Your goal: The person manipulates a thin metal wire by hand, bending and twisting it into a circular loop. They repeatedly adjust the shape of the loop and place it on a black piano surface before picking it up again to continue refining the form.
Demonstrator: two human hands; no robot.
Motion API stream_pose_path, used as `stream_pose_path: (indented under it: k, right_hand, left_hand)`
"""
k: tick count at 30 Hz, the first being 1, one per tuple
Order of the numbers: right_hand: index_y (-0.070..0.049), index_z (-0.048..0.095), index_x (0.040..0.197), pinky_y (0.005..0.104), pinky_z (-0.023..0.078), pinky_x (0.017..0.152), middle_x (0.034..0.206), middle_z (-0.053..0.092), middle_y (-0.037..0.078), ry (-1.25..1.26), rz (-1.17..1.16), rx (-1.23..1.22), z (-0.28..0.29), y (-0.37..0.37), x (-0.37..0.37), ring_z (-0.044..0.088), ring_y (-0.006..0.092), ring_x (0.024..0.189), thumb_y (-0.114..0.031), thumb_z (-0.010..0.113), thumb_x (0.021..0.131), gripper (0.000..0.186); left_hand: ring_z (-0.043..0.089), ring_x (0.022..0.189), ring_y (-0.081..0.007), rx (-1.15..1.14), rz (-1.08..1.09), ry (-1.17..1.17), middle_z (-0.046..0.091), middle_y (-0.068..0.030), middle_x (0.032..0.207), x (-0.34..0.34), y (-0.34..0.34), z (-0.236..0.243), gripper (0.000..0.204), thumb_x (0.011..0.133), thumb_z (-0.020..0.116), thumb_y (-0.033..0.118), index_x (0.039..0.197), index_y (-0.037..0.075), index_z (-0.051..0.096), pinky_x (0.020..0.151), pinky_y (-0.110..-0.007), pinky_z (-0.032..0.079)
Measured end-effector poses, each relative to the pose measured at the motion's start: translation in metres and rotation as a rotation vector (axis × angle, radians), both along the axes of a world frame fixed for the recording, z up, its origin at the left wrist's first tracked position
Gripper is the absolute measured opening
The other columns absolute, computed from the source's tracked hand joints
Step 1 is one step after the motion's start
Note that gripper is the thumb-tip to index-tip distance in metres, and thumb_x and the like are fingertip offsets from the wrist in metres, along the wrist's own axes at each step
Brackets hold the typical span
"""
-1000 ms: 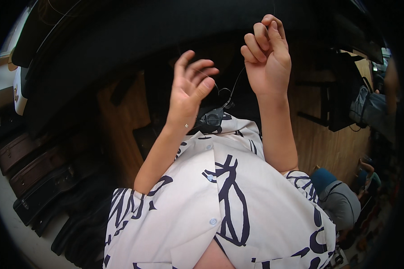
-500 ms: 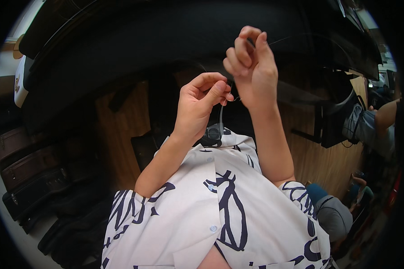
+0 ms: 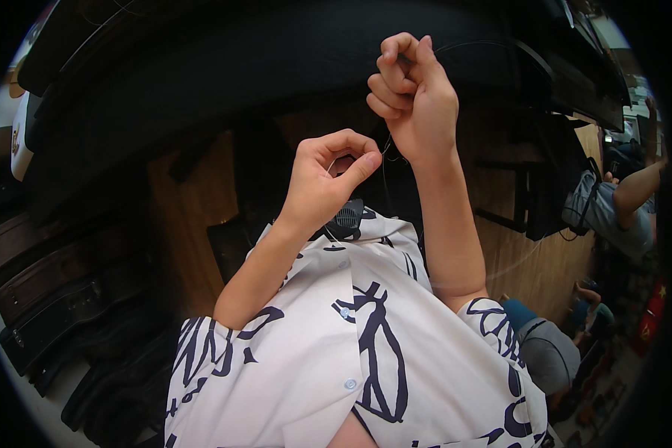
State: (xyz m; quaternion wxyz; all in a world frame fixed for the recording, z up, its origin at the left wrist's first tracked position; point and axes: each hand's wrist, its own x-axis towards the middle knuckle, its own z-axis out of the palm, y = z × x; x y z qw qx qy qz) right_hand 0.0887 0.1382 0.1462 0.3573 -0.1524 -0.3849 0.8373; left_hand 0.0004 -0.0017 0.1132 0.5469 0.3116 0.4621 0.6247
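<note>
My left hand (image 3: 328,166) is in front of my chest with thumb and forefinger pinched together. A thin, pale wire-like strand (image 3: 385,175) shows at its fingertips, with a small loop close by. Farther off and to the right, my right hand (image 3: 414,93) is raised with its fingers curled and thumb tip against the forefinger. From its pinch another stretch of thin strand (image 3: 474,42) arcs off to the right over the black surface. Whether both stretches are one piece I cannot tell.
A wide black tabletop (image 3: 261,67) lies ahead. Below it, a grey vented device (image 3: 347,218) sits at my waist. Dark hard cases (image 3: 52,310) are stacked at left. Other people (image 3: 612,209) are at the right, one low down in a grey top (image 3: 546,355).
My right hand has moved up a little, drawing the strand along. My left hand has shifted slightly down and left, its fingers more rounded. The loose pale strand below it has swung away.
</note>
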Motion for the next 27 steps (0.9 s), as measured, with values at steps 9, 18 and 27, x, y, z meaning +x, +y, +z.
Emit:
stream_pose_path:
  k: [9, 18, 27]
  right_hand:
    - [-0.008, 0.053, 0.089, 0.0232, 0.019, 0.041, 0.057, 0.025, -0.006, 0.165, 0.025, -0.112, 0.004, 0.002, -0.002, 0.02, 0.0055, 0.044, -0.048, 0.031, 0.108, 0.049]
    - [-0.006, 0.052, 0.091, 0.0238, 0.02, 0.045, 0.062, 0.027, -0.005, 0.167, -0.067, -0.006, 0.0, -0.006, -0.01, 0.022, 0.0067, 0.05, -0.044, 0.029, 0.109, 0.048]
    - [-0.008, 0.044, 0.08, 0.0264, 0.016, 0.047, 0.063, 0.024, -0.004, 0.027, -0.184, 0.124, 0.005, -0.013, -0.008, 0.018, 0.0089, 0.053, -0.049, 0.027, 0.108, 0.053]
  left_hand:
    - [0.064, 0.092, -0.0131, 0.172, 0.096, 0.038, 0.062, -0.0073, 0.108, 0.003, -0.002, -0.005, 0.005, 0.091, 0.066, 0.001, 0.095, -0.001, 0.065, 0.074, -0.024, 0.049]
    - [0.067, 0.08, -0.0115, 0.039, 0.209, -0.107, 0.07, -0.0055, 0.089, 0.008, 0.011, 0.003, 0.015, 0.089, 0.073, 0.005, 0.101, -0.002, 0.067, 0.072, -0.024, 0.052]
    - [0.065, 0.081, -0.0123, -0.007, 0.116, -0.247, 0.071, -0.0057, 0.087, 0.003, 0.012, -0.012, 0.021, 0.088, 0.075, 0.007, 0.106, -0.002, 0.07, 0.076, -0.025, 0.049]
